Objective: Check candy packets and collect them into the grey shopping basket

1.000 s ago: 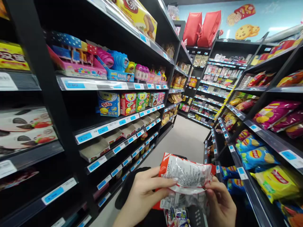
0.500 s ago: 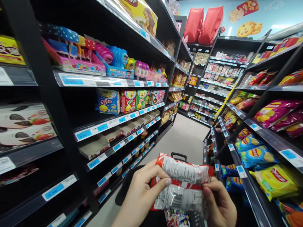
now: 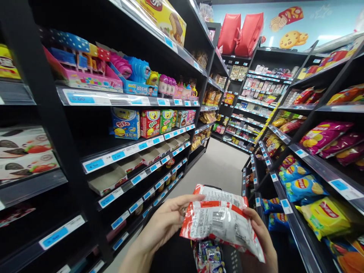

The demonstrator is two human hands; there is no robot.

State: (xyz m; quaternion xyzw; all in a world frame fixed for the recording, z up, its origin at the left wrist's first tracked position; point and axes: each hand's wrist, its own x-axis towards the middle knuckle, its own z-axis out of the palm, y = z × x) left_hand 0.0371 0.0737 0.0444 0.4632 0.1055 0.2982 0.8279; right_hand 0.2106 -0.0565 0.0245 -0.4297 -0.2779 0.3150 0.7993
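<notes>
Between stocked shelves (image 3: 119, 99) | left hand (image 3: 166, 222), right hand (image 3: 263, 236) | hold red-white packets (image 3: 220, 223)

Head-worn camera faces forward and down into a shop aisle (image 3: 220, 165).
View: near, above and behind the fingers (image 3: 190, 199).

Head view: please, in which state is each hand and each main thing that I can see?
Red-and-white packet: held, printed side facing the camera.
Left hand: index finger stretched out; grip unclear.
Right hand: closed on the packet's right side.
Blue box: standing upright.
Yellow chip bag: plump, lying tilted.
Red bags: standing upright.
</notes>
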